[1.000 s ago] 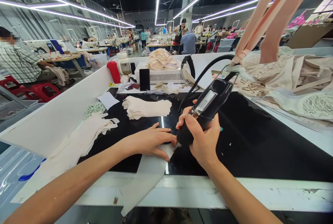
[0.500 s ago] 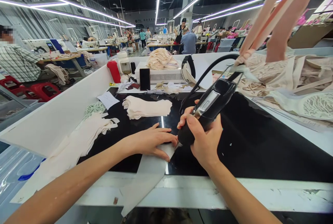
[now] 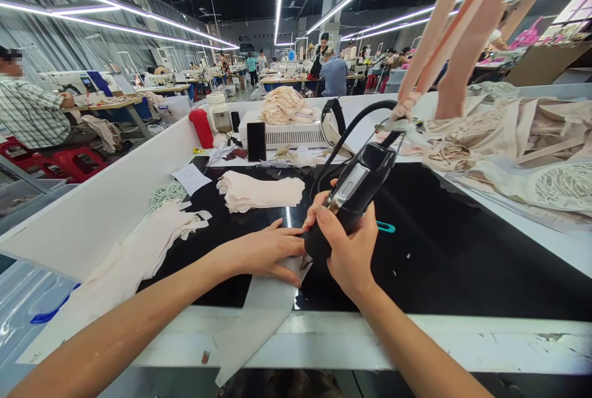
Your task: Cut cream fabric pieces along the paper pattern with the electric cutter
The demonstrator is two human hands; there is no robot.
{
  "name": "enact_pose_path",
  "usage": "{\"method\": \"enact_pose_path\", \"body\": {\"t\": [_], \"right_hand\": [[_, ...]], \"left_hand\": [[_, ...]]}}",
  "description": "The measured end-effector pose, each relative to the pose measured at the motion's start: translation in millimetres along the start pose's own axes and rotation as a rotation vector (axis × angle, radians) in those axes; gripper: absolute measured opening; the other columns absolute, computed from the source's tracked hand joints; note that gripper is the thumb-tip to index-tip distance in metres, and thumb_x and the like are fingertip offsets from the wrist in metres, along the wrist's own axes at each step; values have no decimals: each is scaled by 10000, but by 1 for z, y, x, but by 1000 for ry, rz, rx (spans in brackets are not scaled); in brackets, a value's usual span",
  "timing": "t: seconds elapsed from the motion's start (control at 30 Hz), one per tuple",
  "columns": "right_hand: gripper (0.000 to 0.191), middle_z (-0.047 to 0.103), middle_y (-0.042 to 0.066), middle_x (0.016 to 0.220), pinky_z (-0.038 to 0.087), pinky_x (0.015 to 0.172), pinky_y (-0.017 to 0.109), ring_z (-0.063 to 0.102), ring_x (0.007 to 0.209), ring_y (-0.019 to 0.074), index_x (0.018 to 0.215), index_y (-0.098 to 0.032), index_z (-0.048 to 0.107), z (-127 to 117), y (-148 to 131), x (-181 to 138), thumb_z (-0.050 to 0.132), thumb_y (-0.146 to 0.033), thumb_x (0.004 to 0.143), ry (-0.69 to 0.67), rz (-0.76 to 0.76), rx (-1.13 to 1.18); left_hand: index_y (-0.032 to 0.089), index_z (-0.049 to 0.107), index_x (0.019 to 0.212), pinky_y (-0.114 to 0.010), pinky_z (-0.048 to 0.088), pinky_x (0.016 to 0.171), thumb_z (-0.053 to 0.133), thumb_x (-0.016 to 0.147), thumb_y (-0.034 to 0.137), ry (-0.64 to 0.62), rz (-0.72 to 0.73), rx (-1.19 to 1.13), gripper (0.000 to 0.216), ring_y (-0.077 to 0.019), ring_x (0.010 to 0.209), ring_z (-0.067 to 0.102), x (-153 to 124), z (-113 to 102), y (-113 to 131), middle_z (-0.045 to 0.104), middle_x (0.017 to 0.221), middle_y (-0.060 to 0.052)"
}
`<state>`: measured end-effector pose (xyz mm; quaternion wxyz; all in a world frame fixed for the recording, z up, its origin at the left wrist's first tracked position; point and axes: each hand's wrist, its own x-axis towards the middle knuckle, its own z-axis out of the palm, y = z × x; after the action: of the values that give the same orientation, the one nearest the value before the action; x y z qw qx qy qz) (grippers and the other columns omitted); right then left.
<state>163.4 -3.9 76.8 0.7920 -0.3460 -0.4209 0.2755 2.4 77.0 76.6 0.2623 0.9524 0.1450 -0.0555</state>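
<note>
My left hand (image 3: 275,253) lies flat with fingers spread, pressing a pale, thin fabric piece (image 3: 261,315) onto the black work surface (image 3: 444,262). That piece hangs over the white front edge. In the fingers of my right hand (image 3: 351,250) is a black corded electric hand tool (image 3: 356,182), tilted with its lower end beside my left fingertips. Its working tip is mostly hidden by the hands. Pink elastic straps (image 3: 428,58) are tied to the tool's upper end. Just right of the tool lies a teal pin-shaped clip (image 3: 386,227).
Cream fabric pieces are stacked (image 3: 261,191) behind my left hand, and more lie in a pile (image 3: 139,244) at left near green cord (image 3: 167,196). A phone (image 3: 256,141) stands at the back. Lace garments (image 3: 522,132) heap at right. A seated person (image 3: 32,108) works far left.
My right hand and the tool have moved left, closer to my left hand. The teal clip has come into view behind them. My left hand stays in place on the fabric.
</note>
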Motion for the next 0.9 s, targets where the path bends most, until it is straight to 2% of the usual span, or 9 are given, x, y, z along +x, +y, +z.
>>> {"method": "enact_pose_path", "body": {"t": [0.2, 0.4, 0.5, 0.7, 0.9], "right_hand": [[382, 735, -59, 885, 665, 703, 312, 702, 701, 154, 1109, -283, 655, -2, 2, 0, 924, -385, 858, -12, 8, -12], [341, 732, -72, 838, 624, 580, 261, 667, 594, 125, 1056, -278, 645, -4, -7, 5, 921, -309, 857, 11, -31, 38], [341, 734, -75, 827, 619, 552, 256, 671, 580, 126, 1058, -277, 649, -5, -10, 5, 914, -290, 843, 29, -31, 42], [324, 744, -76, 836, 636, 569, 258, 678, 584, 123, 1066, -279, 649, -6, -8, 4, 894, -274, 854, 15, -46, 10], [332, 742, -71, 846, 633, 583, 270, 676, 601, 130, 1092, -281, 643, -6, -9, 2, 891, -280, 872, 16, -28, 2]], "left_hand": [[257, 755, 1402, -875, 115, 1391, 890, 1048, 392, -37, -62, 20, 402, -394, 1688, 494, 0, -4, 6, 735, 1586, -109], [268, 712, 1276, -886, 91, 1389, 812, 1096, 343, -67, -68, -20, 220, -383, 1804, 272, -4, -7, 8, 666, 1679, -42], [271, 692, 1237, -896, 82, 1383, 777, 1114, 343, -82, -70, -41, 165, -377, 1816, 234, -4, -8, 7, 667, 1675, -31], [289, 700, 1228, -852, 71, 1410, 739, 1135, 468, -76, -74, -59, 206, -360, 1805, 272, -4, -8, 9, 705, 1612, -33], [296, 736, 1265, -844, 62, 1411, 784, 1104, 426, -71, -80, -71, 212, -374, 1797, 289, -5, -8, 8, 705, 1615, -27]]}}
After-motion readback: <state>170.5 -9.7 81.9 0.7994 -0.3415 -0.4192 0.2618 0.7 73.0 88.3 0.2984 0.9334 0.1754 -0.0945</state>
